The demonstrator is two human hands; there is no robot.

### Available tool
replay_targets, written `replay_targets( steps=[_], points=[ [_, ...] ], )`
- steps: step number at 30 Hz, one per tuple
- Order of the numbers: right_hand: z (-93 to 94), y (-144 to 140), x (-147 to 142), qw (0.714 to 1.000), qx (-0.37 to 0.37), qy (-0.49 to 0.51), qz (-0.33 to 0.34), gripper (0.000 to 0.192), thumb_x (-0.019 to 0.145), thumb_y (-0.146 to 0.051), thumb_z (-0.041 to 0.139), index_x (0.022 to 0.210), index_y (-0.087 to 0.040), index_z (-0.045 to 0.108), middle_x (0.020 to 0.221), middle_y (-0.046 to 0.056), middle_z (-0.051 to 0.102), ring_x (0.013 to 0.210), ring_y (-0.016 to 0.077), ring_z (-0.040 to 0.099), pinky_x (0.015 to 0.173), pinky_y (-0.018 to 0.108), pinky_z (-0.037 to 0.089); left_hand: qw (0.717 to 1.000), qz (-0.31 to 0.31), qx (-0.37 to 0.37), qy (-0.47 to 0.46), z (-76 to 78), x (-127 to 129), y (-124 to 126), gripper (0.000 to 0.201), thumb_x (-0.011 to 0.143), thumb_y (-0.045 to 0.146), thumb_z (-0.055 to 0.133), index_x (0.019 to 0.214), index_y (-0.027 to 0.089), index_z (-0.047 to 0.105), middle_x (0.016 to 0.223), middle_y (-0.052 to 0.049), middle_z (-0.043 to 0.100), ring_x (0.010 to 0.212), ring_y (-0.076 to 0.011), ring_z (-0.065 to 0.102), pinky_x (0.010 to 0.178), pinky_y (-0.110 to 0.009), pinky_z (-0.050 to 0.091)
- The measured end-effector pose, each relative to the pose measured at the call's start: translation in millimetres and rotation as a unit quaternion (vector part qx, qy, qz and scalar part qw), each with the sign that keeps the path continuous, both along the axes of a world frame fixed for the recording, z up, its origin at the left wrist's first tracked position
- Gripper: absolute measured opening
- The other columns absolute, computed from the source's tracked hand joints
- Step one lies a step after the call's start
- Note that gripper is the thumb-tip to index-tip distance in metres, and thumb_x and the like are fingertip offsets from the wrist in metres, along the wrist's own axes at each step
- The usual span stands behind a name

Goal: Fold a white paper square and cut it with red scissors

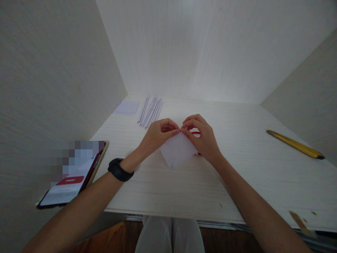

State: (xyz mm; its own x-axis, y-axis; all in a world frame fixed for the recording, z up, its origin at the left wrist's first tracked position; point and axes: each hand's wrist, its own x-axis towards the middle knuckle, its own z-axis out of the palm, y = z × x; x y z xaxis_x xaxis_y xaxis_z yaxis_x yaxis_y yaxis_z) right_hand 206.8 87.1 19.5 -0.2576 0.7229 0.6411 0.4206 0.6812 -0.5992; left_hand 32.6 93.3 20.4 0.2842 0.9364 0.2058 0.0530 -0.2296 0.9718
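Note:
A small sheet of white paper (pixel 177 151) hangs tilted from my fingertips, one corner pointing down toward me. My left hand (pixel 164 130), with a black band on its wrist, pinches the paper's top edge. Right beside it, my right hand (pixel 201 135) pinches the same edge, so the fingertips of both hands nearly meet. Behind the paper and my right fingers, red curved parts of an object (pixel 196 133) peek out; most of it is hidden, so I cannot tell what it is.
Several thin rolled paper sticks (pixel 151 111) lie at the back left, next to a stack of white paper (pixel 127 107). A phone (pixel 68 184) with a lit screen rests at the left edge. On the right lies a yellow cutter-like tool (pixel 295 144). Panels enclose the white table (pixel 163 196).

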Motion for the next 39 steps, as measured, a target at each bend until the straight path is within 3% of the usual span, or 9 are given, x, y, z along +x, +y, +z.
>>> replay_targets(
  steps=[19,33,39],
  points=[
    [-0.1,-0.7,-0.2,1.000,-0.013,0.013,0.001,0.006,0.081,-0.018,0.064,0.076,-0.019,0.060,0.093,0.005,0.058,0.084,0.0155,0.057,0.070,0.030,0.050,1.000,-0.012,0.013,0.003,2.4,0.3,-1.5,0.016,0.072,0.028,0.071,0.075,0.014,0.065,0.073,-0.002,0.066,0.067,-0.0108,0.059,0.064,-0.023,0.047],
    [-5.9,5.5,1.4,0.981,-0.137,0.115,0.074,0.020,0.076,-0.030,0.068,0.067,-0.018,0.054,0.103,0.006,0.056,0.087,0.0145,0.057,0.072,0.030,0.052,1.000,-0.026,-0.011,-0.001,2.9,-2.1,-2.0,0.019,0.071,0.033,0.071,0.075,0.016,0.065,0.073,-0.001,0.065,0.065,-0.0112,0.057,0.059,-0.022,0.043],
    [-3.6,5.9,3.1,0.972,-0.174,0.121,0.101,0.020,0.079,-0.036,0.066,0.072,-0.019,0.060,0.103,0.006,0.057,0.088,0.0152,0.057,0.071,0.030,0.050,0.999,-0.029,-0.022,-0.014,5.3,-2.0,-3.6,0.016,0.071,0.030,0.071,0.073,0.015,0.064,0.070,0.001,0.063,0.063,-0.0092,0.055,0.058,-0.021,0.042]
  ],
)
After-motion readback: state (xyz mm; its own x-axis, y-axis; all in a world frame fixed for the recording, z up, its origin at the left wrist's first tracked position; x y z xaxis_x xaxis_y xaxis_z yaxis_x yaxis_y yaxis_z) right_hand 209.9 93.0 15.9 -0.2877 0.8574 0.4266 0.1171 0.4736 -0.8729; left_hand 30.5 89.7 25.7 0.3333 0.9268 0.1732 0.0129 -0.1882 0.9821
